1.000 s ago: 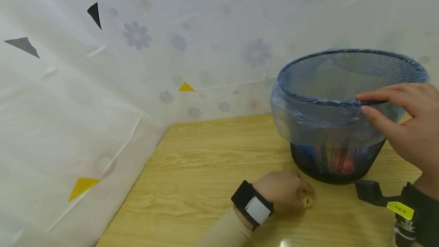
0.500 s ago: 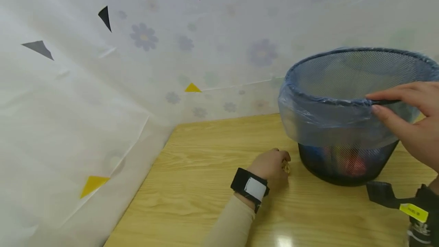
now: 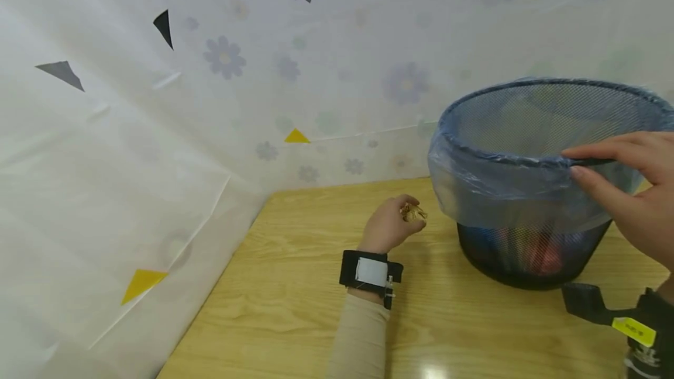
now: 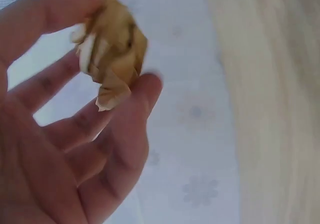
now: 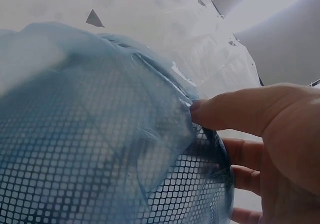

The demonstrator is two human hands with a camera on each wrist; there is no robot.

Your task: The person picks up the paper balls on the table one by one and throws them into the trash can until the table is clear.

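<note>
The left hand [image 3: 388, 228] now holds its crumpled brown paper scrap [image 3: 413, 212] clear of the wooden table [image 3: 316, 285]; a second ago the same hand was low on the tabletop near the foot of the mesh wastebasket [image 3: 532, 250], with the scrap against the wood. The scrap has risen and moved farther away and to the left. It is now beside the basket's left flank but below its rim, so it is lifted and not yet over the opening.

In the left wrist view the scrap [image 4: 112, 58] is pinched between the thumb and the fingertips [image 4: 150, 83], the other fingers loosely curled beneath it. It is a wad with no clear long axis; one torn corner hangs down toward the palm.

The right hand [image 3: 632, 192] has kept its place on the near right of the rim: thumb outside and fingers inside, clamping the blue plastic liner [image 3: 495, 180] to the wire edge. The basket stands upright, mouth upward, on the far right of the table.
</note>
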